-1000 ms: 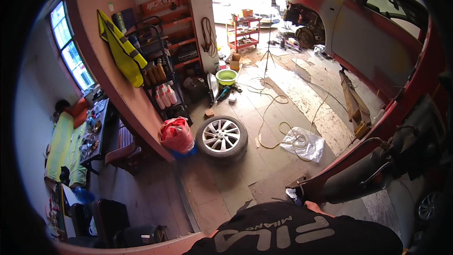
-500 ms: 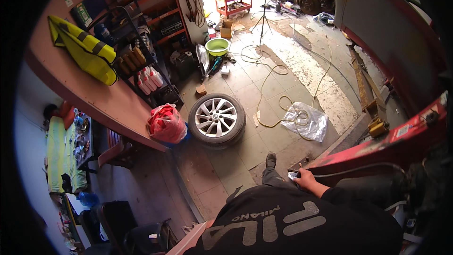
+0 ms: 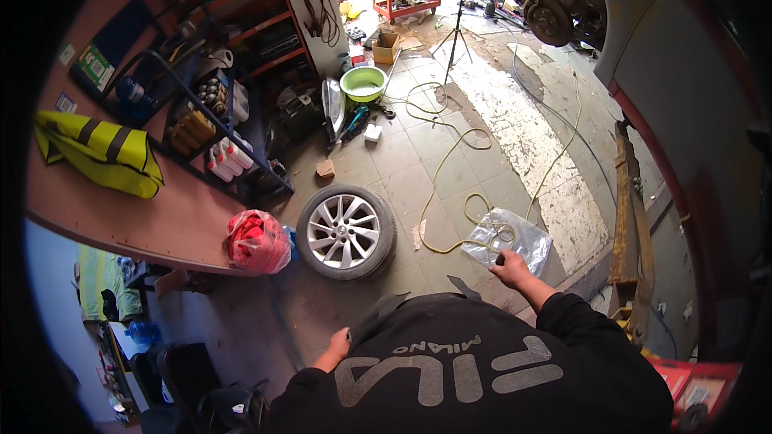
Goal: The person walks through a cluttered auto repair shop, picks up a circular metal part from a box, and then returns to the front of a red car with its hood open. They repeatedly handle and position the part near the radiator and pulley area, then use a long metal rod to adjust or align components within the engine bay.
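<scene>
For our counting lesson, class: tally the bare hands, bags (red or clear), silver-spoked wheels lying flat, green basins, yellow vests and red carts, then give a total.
Hands: 2 (left hand, right hand)
Bags: 2 (red bag, clear bag)
Silver-spoked wheel: 1
Green basin: 1
Yellow vest: 1
Red cart: 1
Total: 8

The tiled floor [image 3: 406,162] bears a flat-lying wheel [image 3: 344,232], plastic sheet [image 3: 528,235], yellow hose [image 3: 435,193] and green basin [image 3: 363,83].
</scene>
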A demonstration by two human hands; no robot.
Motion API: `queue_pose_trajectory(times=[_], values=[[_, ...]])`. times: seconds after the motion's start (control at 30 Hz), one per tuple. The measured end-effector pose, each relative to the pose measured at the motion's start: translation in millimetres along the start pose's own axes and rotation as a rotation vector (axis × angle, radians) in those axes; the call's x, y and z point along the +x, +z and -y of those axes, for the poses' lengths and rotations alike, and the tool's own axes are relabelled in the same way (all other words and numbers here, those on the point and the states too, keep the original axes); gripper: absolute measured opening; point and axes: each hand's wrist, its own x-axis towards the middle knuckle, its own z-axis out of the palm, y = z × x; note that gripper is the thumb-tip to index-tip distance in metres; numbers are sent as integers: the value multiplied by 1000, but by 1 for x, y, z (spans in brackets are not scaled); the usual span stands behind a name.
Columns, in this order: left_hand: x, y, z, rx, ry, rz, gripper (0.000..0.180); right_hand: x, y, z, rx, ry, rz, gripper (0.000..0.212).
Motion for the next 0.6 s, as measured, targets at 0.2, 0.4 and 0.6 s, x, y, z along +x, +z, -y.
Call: queue_pose_trajectory(times=[0.2,0.4,0.6], values=[[183,-61,-124,87,170,47,26,131,-37,4,69,44,-41,43],[394,-138,-226,-237,-123,268,15,218,-78,-28,-79,173,58,43],[548,-223,-330,-392,-160,636,4,267,-103,-82,10,530,-15,39]])
